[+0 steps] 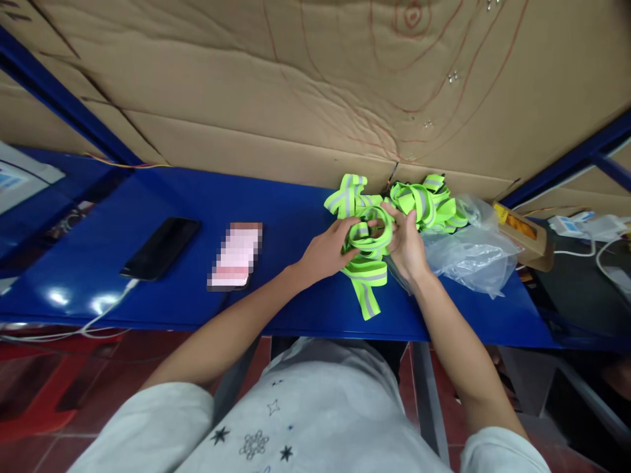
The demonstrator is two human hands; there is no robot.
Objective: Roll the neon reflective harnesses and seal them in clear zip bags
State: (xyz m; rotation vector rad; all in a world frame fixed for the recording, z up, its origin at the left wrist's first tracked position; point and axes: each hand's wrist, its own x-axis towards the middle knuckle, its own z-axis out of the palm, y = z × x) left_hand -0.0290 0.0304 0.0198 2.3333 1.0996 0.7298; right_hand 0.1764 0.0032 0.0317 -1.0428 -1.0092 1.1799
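Observation:
My left hand [328, 251] is closed around a looped neon yellow-green reflective strap [367, 276] with a grey stripe, its fingers curled into the coils. On the far side of the loop, my right hand [408, 244] grips the same strap, palm partly turned up and thumb raised; some of its fingertips are hidden behind the band. A loose end of the strap hangs toward the table's front edge. Just beyond my left hand lie more reflective bands [351, 194]. A tangled pile of similar straps [426, 203] rests behind my right hand.
A crumpled clear plastic bag [476, 259] and a cardboard box [525, 236] are at the right. Left on the blue table [290, 203] lie a lit phone [236, 256] and a dark phone [162, 248] with a white cable. A cardboard panel [221, 85] stands behind.

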